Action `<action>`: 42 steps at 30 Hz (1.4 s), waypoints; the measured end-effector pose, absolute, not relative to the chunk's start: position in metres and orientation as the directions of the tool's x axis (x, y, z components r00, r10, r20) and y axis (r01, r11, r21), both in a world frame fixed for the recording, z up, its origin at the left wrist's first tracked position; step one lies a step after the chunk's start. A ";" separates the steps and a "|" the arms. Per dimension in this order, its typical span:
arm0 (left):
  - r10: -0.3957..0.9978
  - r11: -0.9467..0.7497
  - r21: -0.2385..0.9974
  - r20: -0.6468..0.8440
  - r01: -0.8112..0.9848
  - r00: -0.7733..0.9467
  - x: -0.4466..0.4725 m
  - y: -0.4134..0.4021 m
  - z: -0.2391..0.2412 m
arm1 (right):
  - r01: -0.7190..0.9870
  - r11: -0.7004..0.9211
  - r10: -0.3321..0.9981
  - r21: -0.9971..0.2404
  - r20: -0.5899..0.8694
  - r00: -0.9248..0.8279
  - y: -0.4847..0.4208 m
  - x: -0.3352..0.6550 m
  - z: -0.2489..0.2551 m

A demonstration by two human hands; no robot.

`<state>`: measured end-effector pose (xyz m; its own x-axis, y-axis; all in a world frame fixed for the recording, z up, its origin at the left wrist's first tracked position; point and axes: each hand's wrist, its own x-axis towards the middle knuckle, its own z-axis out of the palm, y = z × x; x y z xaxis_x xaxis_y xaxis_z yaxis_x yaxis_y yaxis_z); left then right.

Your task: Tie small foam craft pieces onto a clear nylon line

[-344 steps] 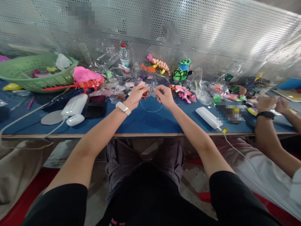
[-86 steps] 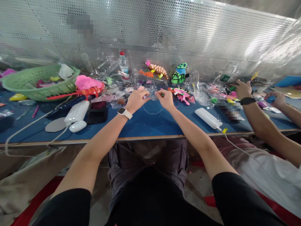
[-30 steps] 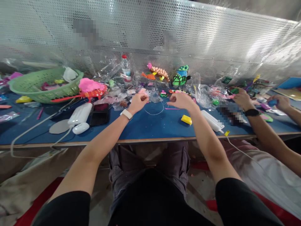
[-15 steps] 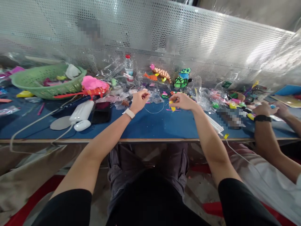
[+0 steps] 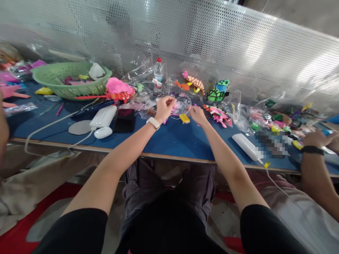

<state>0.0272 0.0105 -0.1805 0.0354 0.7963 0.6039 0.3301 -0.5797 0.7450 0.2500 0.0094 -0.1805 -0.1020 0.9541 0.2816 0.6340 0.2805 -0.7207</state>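
Note:
My left hand (image 5: 164, 108) is pinched over the middle of the blue table (image 5: 174, 141), with a pale band on its wrist. From its fingertips a thin, pale, curved strand (image 5: 190, 103) arches across to my right hand (image 5: 198, 115), whose fingers are also closed around what looks like its other end. Between the hands, apart from the right fingers, is a small yellow piece (image 5: 184, 118); whether it hangs or lies on the table I cannot tell. Pink bits lie partly hidden beside my left hand. To the right sits a pink and orange clay figure (image 5: 218, 114).
On the left are a green basket (image 5: 71, 92), a pink-topped red clay figure (image 5: 119, 90), a dark phone (image 5: 124, 120) and white power bank (image 5: 103, 117). Behind stand a water bottle (image 5: 158, 73) and a green clay turtle (image 5: 215, 94). Another person's hand (image 5: 315, 138) works at right.
The yellow piece has left my right hand and now shows between both hands. The thin strand, earlier lying on the table, is raised between my fingers. My hands have come closer together; the view shifted.

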 end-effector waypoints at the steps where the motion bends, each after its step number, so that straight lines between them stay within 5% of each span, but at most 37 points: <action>1: 0.775 -0.603 0.706 0.629 0.371 0.063 0.027 0.010 -0.181 | 0.563 0.253 0.958 -0.787 0.287 -0.029 0.011 0.254 -0.181; 4: 0.688 -0.691 0.547 0.699 0.473 0.196 0.029 0.006 -0.184 | 0.285 0.262 0.965 -0.922 0.259 -0.047 0.009 0.261 -0.177; 7: 0.650 -0.730 0.477 0.706 0.489 0.281 0.034 0.002 -0.185 | 0.208 0.357 0.931 -0.911 0.327 -0.165 0.000 0.258 -0.175; 14: 0.770 -0.636 0.741 0.592 0.216 0.238 0.043 0.005 -0.192 | 0.295 0.480 0.877 -0.826 0.444 -0.183 -0.011 0.241 -0.176; 21: 0.896 -0.328 0.937 0.349 -0.120 0.275 0.040 0.011 -0.194 | 0.286 0.531 0.844 -0.797 0.526 -0.102 -0.018 0.235 -0.170; 26: 0.735 -0.671 0.715 0.607 0.197 0.303 0.031 0.003 -0.184 | 0.170 0.342 0.940 -0.924 0.337 -0.061 -0.014 0.235 -0.170; 30: 0.632 -0.770 0.477 0.661 0.423 0.405 0.026 0.001 -0.182 | 0.120 0.183 0.978 -0.976 0.168 -0.126 -0.011 0.238 -0.172; 35: 0.583 -0.796 0.369 0.680 0.480 0.444 0.020 0.004 -0.182 | 0.164 0.279 0.954 -0.946 0.253 -0.163 -0.013 0.238 -0.173; 38: 0.596 -0.795 0.420 0.675 0.438 0.435 0.021 0.004 -0.181 | 0.240 0.437 0.898 -0.867 0.408 -0.164 -0.015 0.237 -0.173; 42: 0.719 -0.688 0.684 0.595 0.245 0.359 0.029 0.005 -0.184 | 0.322 0.561 0.826 -0.763 0.543 -0.152 -0.016 0.235 -0.171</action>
<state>0.0291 0.0048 -0.1835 0.3593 0.7192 0.5947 0.2446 -0.6875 0.6837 0.2345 -0.0163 -0.1714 -0.1519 0.8257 0.5432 0.3218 0.5610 -0.7627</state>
